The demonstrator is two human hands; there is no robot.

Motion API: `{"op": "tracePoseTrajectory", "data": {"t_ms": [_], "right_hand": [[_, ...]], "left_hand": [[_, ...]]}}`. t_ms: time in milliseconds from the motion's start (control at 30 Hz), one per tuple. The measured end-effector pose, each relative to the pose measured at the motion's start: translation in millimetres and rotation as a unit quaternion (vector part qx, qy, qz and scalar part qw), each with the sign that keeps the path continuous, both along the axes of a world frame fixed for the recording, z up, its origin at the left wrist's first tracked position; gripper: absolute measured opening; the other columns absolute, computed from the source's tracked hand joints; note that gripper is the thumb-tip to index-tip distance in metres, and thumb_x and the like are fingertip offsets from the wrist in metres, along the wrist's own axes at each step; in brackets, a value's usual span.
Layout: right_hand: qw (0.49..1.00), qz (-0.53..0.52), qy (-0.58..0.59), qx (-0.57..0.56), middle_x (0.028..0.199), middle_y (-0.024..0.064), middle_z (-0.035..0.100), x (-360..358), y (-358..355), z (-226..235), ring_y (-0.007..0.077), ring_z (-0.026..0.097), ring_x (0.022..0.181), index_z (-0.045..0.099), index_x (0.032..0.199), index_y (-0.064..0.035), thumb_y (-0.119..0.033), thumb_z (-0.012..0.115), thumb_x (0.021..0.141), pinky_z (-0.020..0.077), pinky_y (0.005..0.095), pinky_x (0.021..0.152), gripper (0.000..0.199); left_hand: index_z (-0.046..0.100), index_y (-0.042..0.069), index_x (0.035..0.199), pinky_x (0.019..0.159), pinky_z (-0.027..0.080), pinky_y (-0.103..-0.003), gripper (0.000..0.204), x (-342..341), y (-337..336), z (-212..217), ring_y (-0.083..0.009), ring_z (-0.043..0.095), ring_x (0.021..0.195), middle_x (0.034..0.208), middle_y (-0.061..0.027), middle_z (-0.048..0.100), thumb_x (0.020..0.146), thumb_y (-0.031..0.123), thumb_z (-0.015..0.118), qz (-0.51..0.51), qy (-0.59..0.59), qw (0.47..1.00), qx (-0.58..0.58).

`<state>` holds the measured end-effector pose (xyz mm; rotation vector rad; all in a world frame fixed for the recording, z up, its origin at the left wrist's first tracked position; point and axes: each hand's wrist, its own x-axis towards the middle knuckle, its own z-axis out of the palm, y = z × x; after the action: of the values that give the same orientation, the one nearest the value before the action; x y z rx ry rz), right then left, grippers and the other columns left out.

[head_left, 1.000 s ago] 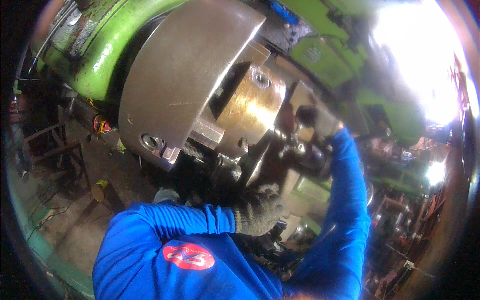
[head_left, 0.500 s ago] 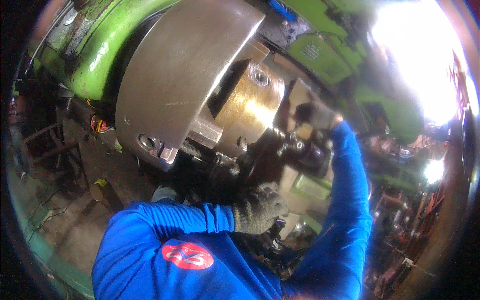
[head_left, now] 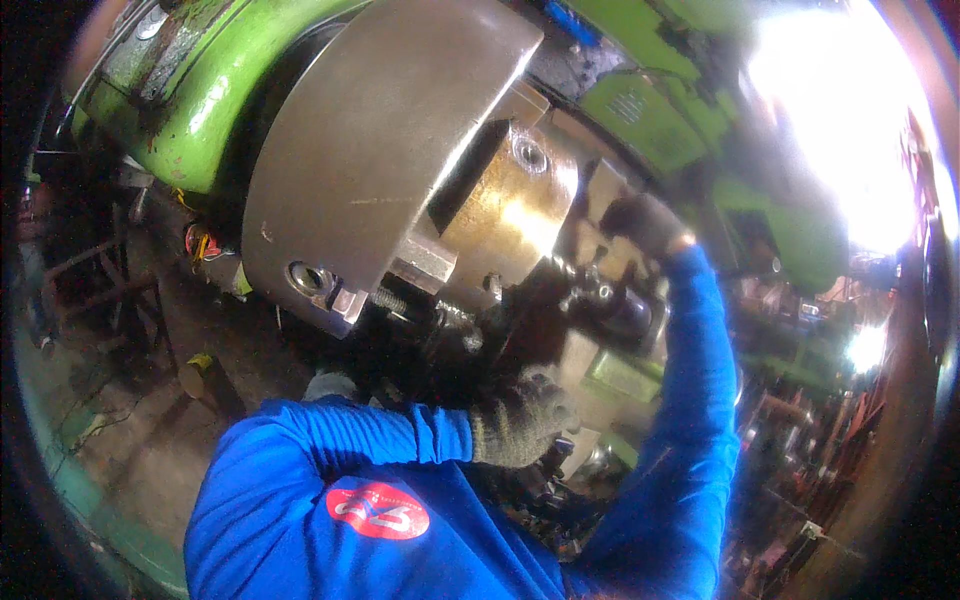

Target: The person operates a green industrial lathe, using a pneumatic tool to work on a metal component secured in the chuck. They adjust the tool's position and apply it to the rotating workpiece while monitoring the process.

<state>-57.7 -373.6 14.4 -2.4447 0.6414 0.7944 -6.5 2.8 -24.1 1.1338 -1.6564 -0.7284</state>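
Observation:
A big grey steel lathe chuck (head_left: 385, 150) fills the upper middle, its jaws around a short, thick, brass-coloured cylinder (head_left: 515, 205) with a hole in its side. Right of and below this workpiece, my left hand (head_left: 525, 420), in a grey knit glove, is curled closed by the carriage; a dark knob (head_left: 563, 446) shows just under its fingers, and what it grips is hidden. My right hand (head_left: 645, 222), darkly gloved, reaches far forward past the workpiece to a pale metal block (head_left: 607, 187). Its fingers bend downward, closed; I cannot make out what is in them.
The green lathe headstock (head_left: 195, 100) stands at upper left, with green machine panels (head_left: 645, 115) behind the workpiece. Dark metal fittings (head_left: 615, 305) sit between my hands. A round post-like piece (head_left: 200, 375) stands on the floor at left. Bright light glares at upper right.
The view has shifted slightly, so chuck and workpiece appear a little farther right. My right hand, smeared by motion before, now shows more sharply. My left hand keeps nearly the same place.

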Motion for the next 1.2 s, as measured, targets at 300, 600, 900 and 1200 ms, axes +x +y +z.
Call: {"op": "tracePoseTrajectory", "data": {"t_ms": [300,600,900,1200], "right_hand": [[0.989,0.066,-0.112,0.071,0.118,0.0125,0.07,-38,8,-13,0.021,0.066,0.106,0.069,0.117,-0.0019,-0.004,0.065,0.079,0.0523,0.0348,0.095,0.039],[0.983,0.045,-0.175,0.025,0.105,0.0111,0.072,-28,49,10,0.0186,0.067,0.094,0.068,0.118,0.0001,0.001,0.07,0.078,0.0522,0.0324,0.088,0.04],[0.968,-0.208,-0.112,-0.082,0.094,0.0133,0.073,-25,71,9,0.0292,0.069,0.089,0.072,0.1,-0.0058,-0.032,0.07,0.09,0.0525,0.0409,0.08,0.028],[0.875,-0.26,-0.124,-0.389,0.092,0.0166,0.066,-80,118,34,0.0405,0.066,0.089,0.072,0.097,-0.0109,-0.037,0.069,0.091,0.0528,0.0479,0.076,0.027]], "left_hand": [[0.069,0.015,0.1,0.103,0.041,-0.051,0.023,-19,3,-17,-0.0305,0.059,0.109,0.108,-0.0059,0.064,0.076,0.016,0.066,-0.075,0.203,0.973,0.085],[0.073,0.018,0.094,0.107,0.042,-0.05,0.016,6,-8,3,-0.0265,0.059,0.107,0.106,-0.0031,0.066,0.079,0.018,0.066,-0.085,-0.034,0.996,0.015],[0.073,0.016,0.095,0.099,0.043,-0.049,0.018,0,-8,-4,-0.0309,0.059,0.102,0.103,-0.0059,0.066,0.079,0.022,0.065,-0.085,-0.057,0.995,0.006],[0.073,0.015,0.089,0.087,0.048,-0.045,0.014,1,-6,-3,-0.0236,0.062,0.099,0.102,-0.0032,0.069,0.077,0.018,0.066,-0.027,-0.069,0.996,-0.049]]}}
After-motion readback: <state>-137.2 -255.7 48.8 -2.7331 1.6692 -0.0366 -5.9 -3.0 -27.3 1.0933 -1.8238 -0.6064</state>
